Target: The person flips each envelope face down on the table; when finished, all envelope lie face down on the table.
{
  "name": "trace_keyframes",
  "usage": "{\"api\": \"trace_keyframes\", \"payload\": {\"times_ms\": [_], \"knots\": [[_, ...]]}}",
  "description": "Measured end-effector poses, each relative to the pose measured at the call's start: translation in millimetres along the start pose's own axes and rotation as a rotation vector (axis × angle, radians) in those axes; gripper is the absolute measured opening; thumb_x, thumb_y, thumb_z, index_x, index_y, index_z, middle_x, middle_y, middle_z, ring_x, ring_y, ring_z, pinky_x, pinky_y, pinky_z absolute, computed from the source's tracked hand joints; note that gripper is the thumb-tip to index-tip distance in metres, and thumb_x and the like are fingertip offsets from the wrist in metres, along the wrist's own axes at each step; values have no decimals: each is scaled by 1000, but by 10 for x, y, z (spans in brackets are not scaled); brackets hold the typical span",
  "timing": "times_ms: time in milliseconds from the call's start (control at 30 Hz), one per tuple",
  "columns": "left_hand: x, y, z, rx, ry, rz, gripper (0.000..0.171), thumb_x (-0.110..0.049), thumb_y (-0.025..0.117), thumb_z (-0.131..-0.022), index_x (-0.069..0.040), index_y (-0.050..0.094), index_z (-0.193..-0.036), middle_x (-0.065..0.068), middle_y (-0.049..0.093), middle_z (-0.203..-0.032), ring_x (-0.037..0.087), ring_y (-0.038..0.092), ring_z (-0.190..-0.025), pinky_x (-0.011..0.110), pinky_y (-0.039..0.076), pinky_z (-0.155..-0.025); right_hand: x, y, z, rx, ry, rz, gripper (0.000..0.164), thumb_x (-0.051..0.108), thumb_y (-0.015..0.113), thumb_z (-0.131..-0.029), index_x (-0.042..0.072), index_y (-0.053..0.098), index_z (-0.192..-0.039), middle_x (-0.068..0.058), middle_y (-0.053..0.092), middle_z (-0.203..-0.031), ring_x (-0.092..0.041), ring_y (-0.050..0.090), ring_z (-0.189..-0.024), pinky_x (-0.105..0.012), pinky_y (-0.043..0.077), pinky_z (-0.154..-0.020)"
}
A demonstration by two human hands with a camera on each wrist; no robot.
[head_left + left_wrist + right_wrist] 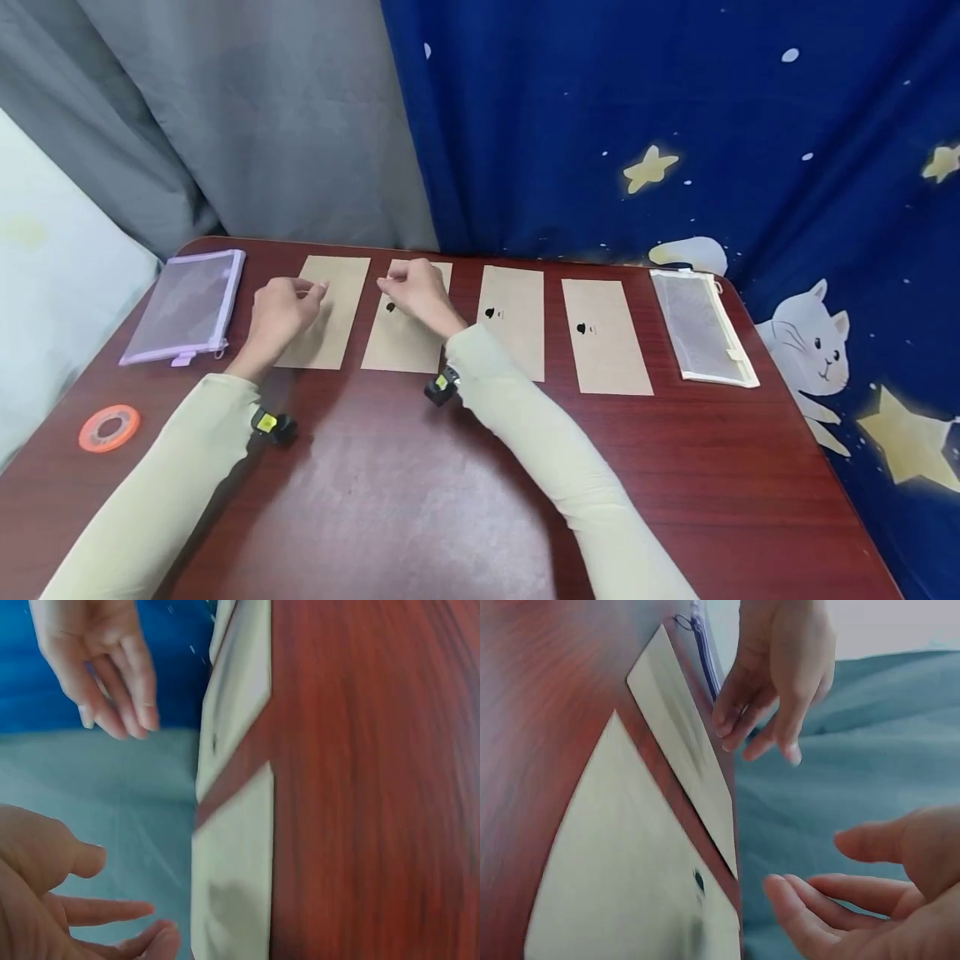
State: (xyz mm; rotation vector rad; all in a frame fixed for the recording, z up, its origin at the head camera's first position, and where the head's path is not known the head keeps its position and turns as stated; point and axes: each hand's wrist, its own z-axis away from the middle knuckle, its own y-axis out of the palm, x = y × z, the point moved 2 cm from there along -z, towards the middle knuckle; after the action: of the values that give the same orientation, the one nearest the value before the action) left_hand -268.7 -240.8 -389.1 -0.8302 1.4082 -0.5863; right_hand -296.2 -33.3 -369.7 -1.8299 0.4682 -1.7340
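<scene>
Four tan kraft-paper rectangles lie in a row along the table's far side. Over the leftmost paper (341,312) hovers my left hand (287,310), its fingers relaxed and holding nothing. My right hand (416,292) is above the second paper (401,346), which carries a small black hat print partly beside the fingers. In the right wrist view, the thumb and fingers of the right hand (885,892) are apart with nothing between them. The third paper (517,333) and the fourth paper (611,358) show the same hat print, and neither hand is at them.
A purple mesh zip pouch (183,304) lies at the far left, with an orange ring-shaped roll (109,428) nearer me. At the right end lies a white-edged mesh zip pouch (697,325). Grey and blue curtains (525,125) hang behind the table.
</scene>
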Motion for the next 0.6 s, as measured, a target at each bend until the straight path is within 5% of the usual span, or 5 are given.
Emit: {"api": "trace_keyframes", "payload": {"times_ms": [100,300,400,600], "knots": [[-113,50,1,135,-35,170,63,-48,44,-105,6,61,-133,29,63,-131,33,67,-116,47,55,-101,-141,-148,22,71,50,-105,32,23,68,-97,7,72,-125,-8,72,-125,-19,67,-119,-26,57,-92],[-270,163,-29,473,-203,693,60,-32,40,-110,13,35,-149,-2,73,-92,-1,70,-85,20,58,-92,-533,-394,32,224,174,-512,42,1,57,-98,-13,53,-137,-29,62,-133,-36,64,-122,-36,57,-102],[-290,190,-54,545,-261,766,61,-32,39,-110,11,30,-152,-4,73,-90,3,72,-87,18,59,-89,-710,-502,42,258,275,-664,45,-4,52,-100,-16,45,-142,-33,57,-138,-39,58,-129,-42,51,-110],[-287,234,-112,578,-289,752,66,-35,40,-109,11,25,-154,-1,71,-93,4,71,-87,19,58,-92,-974,-600,60,274,420,-863,41,-7,47,-102,-15,44,-142,-35,54,-140,-40,55,-134,-41,48,-113]]}}
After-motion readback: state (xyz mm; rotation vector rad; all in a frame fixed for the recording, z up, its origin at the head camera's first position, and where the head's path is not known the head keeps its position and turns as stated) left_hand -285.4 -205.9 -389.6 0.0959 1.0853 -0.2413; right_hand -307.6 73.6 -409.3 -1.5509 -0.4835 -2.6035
